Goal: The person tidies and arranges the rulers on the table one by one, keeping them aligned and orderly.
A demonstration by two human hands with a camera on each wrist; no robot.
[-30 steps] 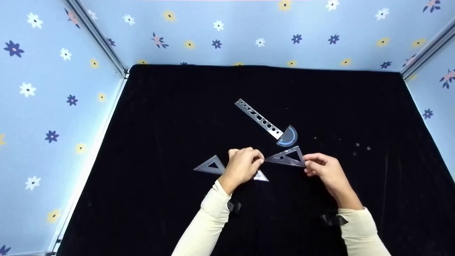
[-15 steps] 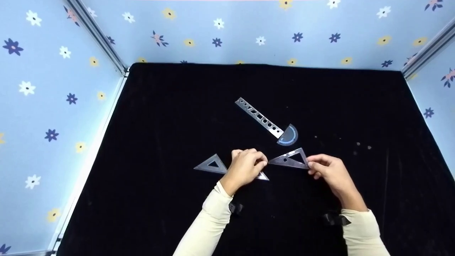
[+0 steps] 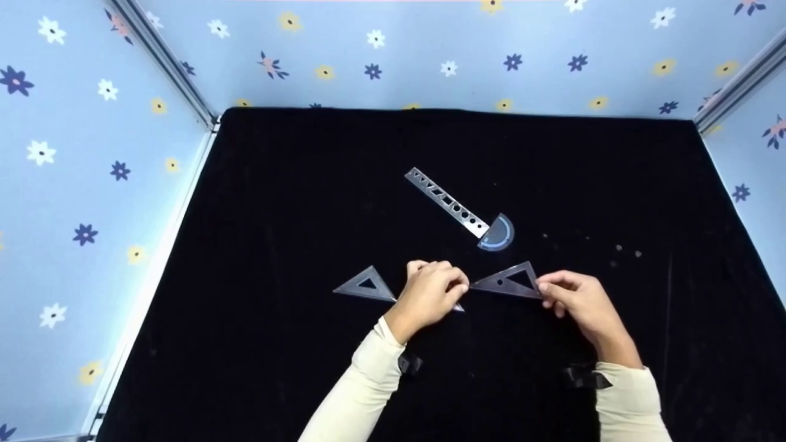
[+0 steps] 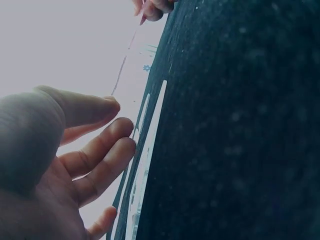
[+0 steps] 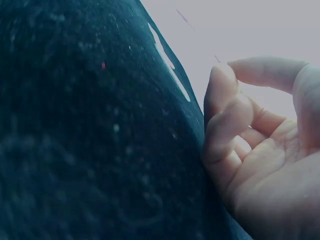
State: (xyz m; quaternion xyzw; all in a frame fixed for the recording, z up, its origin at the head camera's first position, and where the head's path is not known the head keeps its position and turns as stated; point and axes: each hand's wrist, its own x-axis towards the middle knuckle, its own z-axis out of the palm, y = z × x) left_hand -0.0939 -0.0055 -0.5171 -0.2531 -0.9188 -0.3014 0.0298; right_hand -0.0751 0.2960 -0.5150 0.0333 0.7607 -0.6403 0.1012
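Note:
A clear set square with a triangular cutout and a round hole [image 3: 508,283] is held above the black cloth between both hands. My right hand [image 3: 580,301] pinches its wide end between thumb and fingers. At its narrow tip, the thumb and forefinger of my left hand [image 3: 428,298] pinch it; in the left wrist view this hand [image 4: 85,145] has its other fingers bent loosely. Another set square [image 3: 366,285] lies on the cloth left of the left wrist. A pointed clear piece [image 3: 459,307] shows from beneath the left hand, its rest hidden.
Farther back, a stencil ruler [image 3: 447,201] lies diagonally, its lower end touching a protractor with a blue arc [image 3: 497,234]. Flowered blue panels [image 3: 417,55] stand around the black cloth [image 3: 295,184] at the back and both sides.
Both hands have moved a little to the right and toward the near edge, carrying the held set square along. The left hand now covers more of the pointed piece beneath it.

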